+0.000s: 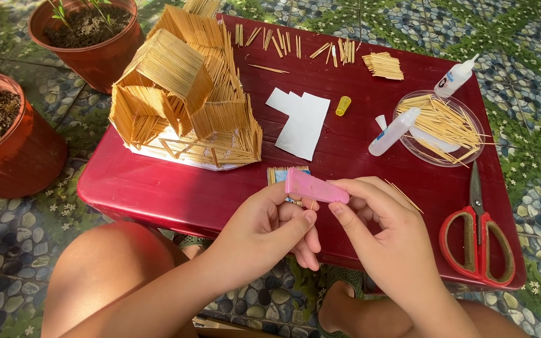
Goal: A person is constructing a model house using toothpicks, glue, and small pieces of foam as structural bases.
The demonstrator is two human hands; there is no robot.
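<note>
- Two hands work over the near edge of one dark red table (pixel 158 188). Together they hold one flat pink piece (pixel 316 187), shaped like a small bar.
- The left hand (pixel 270 228) closes its fingers around the left end of the pink piece; the thumb lies under it.
- The right hand (pixel 386 231) pinches the right end of the same piece between the thumb and the other fingers, so both grips are narrow and closed on it.
- The pink piece is in the air, just above the table edge, in front of a small panel of sticks (pixel 280 173) that lies on the table.
- One house model (pixel 186 94), built from thin wooden sticks, stands on the left part of the table.
- Beside it lie white paper pieces (pixel 300 122), which overlap; I cannot tell their exact number.
- One small yellow cap (pixel 343 106) lies to the right of the paper.
- Two white glue bottles are on the right: one glue bottle (pixel 394 131) rests on the rim of one round clear dish (pixel 471 153) full of sticks, the other bottle (pixel 455 76) lies behind the dish.
- One pair of red scissors (pixel 478 238) lies near the right corner.
- Two brown flower pots stand on the floor at the left: the far pot (pixel 95 59) and the near pot (pixel 14 156).
</note>
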